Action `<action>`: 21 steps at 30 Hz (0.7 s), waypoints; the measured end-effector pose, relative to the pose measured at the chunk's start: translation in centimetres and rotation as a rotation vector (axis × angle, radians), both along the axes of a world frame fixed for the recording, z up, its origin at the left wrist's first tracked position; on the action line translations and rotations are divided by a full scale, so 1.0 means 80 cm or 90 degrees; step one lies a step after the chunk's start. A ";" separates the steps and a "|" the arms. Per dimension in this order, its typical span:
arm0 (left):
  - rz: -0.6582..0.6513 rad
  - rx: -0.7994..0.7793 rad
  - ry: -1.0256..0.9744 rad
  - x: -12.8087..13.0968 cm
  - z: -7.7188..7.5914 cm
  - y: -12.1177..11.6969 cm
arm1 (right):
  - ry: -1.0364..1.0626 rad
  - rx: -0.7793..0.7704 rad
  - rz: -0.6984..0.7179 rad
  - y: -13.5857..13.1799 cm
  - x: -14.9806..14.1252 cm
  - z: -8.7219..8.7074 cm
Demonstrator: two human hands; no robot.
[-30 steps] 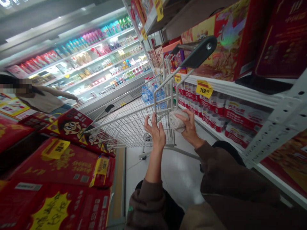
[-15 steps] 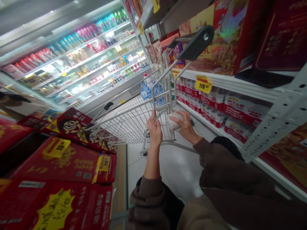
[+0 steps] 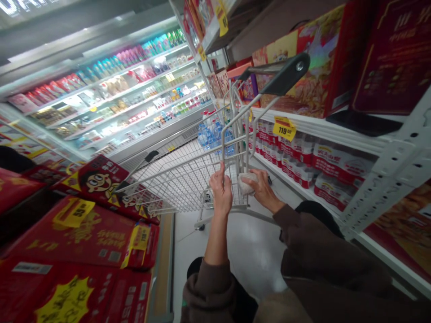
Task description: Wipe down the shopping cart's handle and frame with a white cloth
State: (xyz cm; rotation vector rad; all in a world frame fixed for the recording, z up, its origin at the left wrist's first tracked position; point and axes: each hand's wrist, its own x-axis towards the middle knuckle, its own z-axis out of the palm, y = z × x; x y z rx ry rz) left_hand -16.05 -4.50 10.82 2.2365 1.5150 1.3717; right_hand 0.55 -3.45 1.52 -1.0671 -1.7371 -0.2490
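A metal shopping cart (image 3: 175, 172) stands tilted in my view, its dark-ended handle (image 3: 286, 74) at the upper right. My left hand (image 3: 221, 190) is closed at the cart's near upright bar, index finger stretched up along it; the other fingers are curled and partly hidden. My right hand (image 3: 262, 188) grips a crumpled, greyish-white cloth (image 3: 247, 183) from the right side, pressed at the cart's near end frame. The cart's wire basket shows floor through its mesh.
Red gift boxes (image 3: 81, 237) with yellow price tags are stacked at left. A shelf on the right bears large boxes (image 3: 313, 67), a dark phone-like slab (image 3: 363, 123) and wrapped bottle packs (image 3: 336, 159). A lit refrigerated display (image 3: 111, 94) and blue-tinted bottles (image 3: 208, 134) stand beyond.
The cart and both hands sit slightly lower and further right in view. The cloth stays in my right hand at the cart's near end. My left index finger now shows more stretched out.
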 end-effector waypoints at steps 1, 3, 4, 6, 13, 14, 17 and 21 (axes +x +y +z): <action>0.002 0.000 -0.003 0.004 0.000 -0.001 | -0.005 0.004 -0.001 0.001 0.004 0.003; 0.014 -0.002 -0.004 0.012 0.001 -0.003 | -0.006 0.005 0.002 0.000 0.012 0.008; 0.019 -0.004 -0.003 0.016 0.001 -0.004 | -0.005 0.003 0.006 -0.003 0.016 0.010; 0.023 -0.009 0.001 0.023 0.001 -0.007 | -0.008 -0.007 0.018 -0.011 0.025 0.018; 0.062 0.047 0.000 0.042 0.015 -0.021 | 0.090 0.161 -0.101 -0.039 0.065 0.127; 0.089 0.089 0.002 0.042 0.025 -0.022 | 0.104 0.181 -0.136 -0.039 0.067 0.150; 0.191 0.220 0.041 0.038 0.063 -0.016 | 0.103 0.192 -0.207 -0.034 0.061 0.201; 0.144 0.217 0.170 0.021 0.106 0.007 | 0.048 0.122 -0.255 -0.035 0.038 0.197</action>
